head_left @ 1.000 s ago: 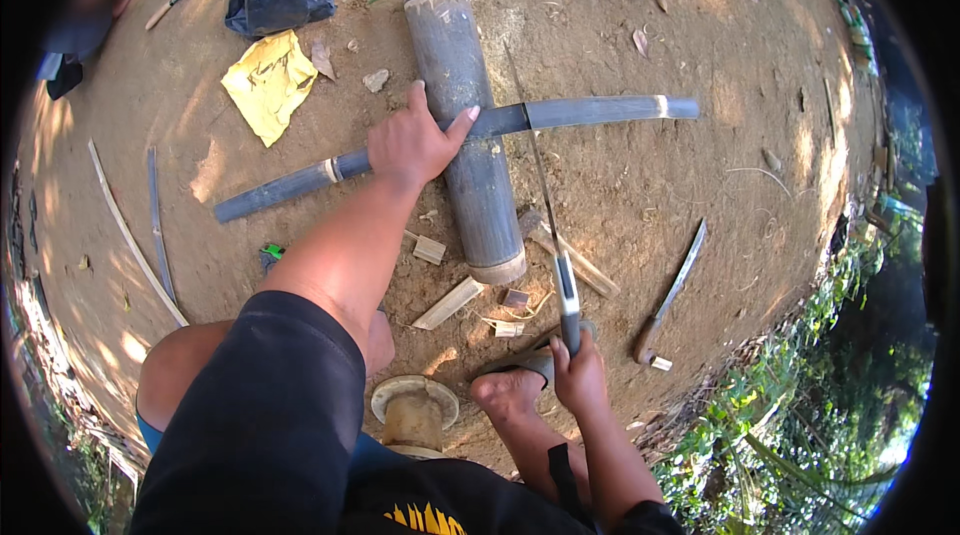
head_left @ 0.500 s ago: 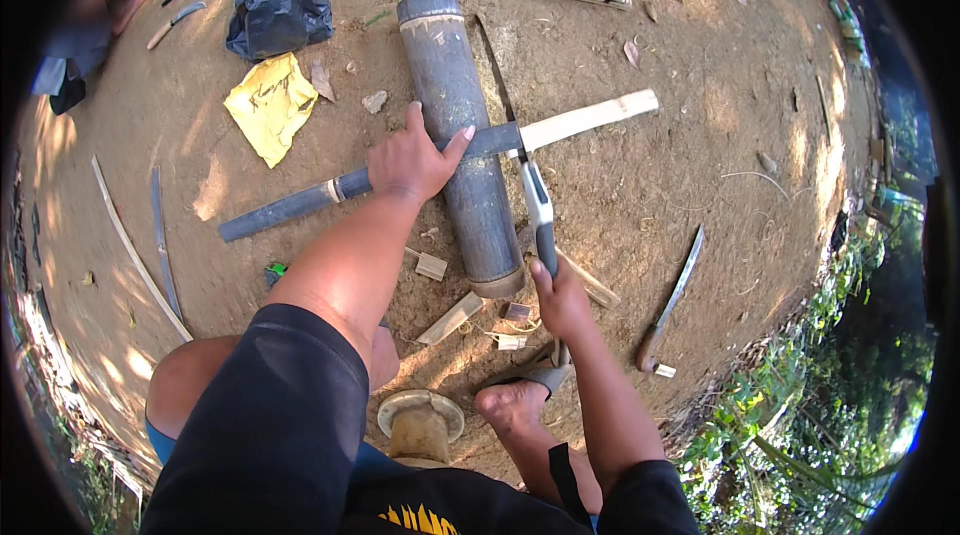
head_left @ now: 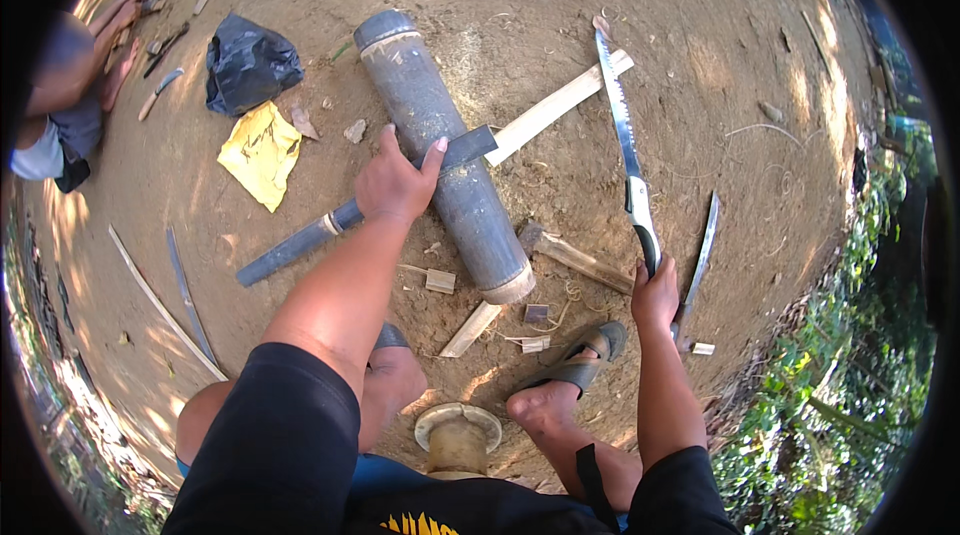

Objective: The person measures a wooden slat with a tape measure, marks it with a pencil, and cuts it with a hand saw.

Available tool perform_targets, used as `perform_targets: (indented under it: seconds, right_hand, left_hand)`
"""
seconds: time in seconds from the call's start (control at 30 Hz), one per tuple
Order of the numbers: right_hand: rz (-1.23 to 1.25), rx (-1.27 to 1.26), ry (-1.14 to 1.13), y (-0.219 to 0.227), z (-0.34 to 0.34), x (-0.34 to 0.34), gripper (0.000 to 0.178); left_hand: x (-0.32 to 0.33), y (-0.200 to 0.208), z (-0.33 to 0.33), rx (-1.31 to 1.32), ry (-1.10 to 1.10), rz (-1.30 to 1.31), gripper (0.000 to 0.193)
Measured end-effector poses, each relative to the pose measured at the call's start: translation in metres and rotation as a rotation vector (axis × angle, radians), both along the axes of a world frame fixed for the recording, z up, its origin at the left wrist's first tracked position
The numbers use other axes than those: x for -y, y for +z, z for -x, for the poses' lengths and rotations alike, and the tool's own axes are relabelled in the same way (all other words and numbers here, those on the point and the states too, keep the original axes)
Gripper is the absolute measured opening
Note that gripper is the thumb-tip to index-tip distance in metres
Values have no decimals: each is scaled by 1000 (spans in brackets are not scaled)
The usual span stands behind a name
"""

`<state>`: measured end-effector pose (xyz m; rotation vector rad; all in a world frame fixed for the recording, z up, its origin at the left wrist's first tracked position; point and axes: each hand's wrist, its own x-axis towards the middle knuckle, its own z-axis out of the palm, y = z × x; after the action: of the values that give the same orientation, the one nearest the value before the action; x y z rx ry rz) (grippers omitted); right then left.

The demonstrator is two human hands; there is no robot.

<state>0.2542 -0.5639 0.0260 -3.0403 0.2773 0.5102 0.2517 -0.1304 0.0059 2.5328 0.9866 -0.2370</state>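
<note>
My left hand (head_left: pixel 393 181) is wrapped around a dark bamboo strip (head_left: pixel 298 247), pressing it crosswise onto a thick bamboo log (head_left: pixel 424 95) on the ground. The strip's right end juts just past the log. Close beside that end begins a pale bamboo strip (head_left: pixel 565 108), slanting up to the right; I cannot tell whether the two are joined. Away to the right, my right hand (head_left: pixel 655 293) grips a hand saw (head_left: pixel 637 197) by its black-and-white handle. Its toothed blade points away from me, with the upper part over the pale strip's far end.
Near the log's lower end lie a hatchet (head_left: pixel 585 261) and bamboo offcuts (head_left: pixel 468 331). A machete (head_left: pixel 701 253) rests right of my right hand. Black plastic bag (head_left: pixel 250 65), yellow bag (head_left: pixel 260 154) and small knife (head_left: pixel 160 93) lie left. Another person (head_left: pixel 62 100) sits far left.
The saw has swung right, away from the dark strip's end where its blade stood before. My left hand keeps its hold on the strip. The whole view has shifted somewhat.
</note>
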Motion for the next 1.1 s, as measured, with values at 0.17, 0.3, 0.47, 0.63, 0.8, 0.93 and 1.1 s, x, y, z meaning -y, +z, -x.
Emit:
perform_targets:
  seconds: [0.17, 0.3, 0.47, 0.63, 0.8, 0.93, 1.1]
  right_hand:
    - [137, 422, 232, -22, -10, -61, 66]
    - [-786, -104, -133, 4, -65, -184, 64]
    - [-1264, -393, -700, -33, -110, -261, 54]
    - [-1426, -240, -714, -62, -101, -254, 39]
    - [-1433, -445, -621, -27, -90, -243, 36]
    - [-1380, -379, -524, -26, -72, -235, 32]
    - [-1254, -449, -415, -9, -22, -211, 30]
  left_hand:
    - [-5, -10, 5, 56, -8, -68, 83]
    - [-6, -21, 15, 208, -19, -41, 66]
    - [-4, -28, 18, 372, -68, 4, 51]
    - [-1, -30, 18, 376, -80, 23, 50]
    - [-8, -22, 21, 331, -51, -3, 50]
    - [-2, -23, 12, 242, -42, -1, 59]
    - [-6, -28, 13, 248, -29, -72, 55]
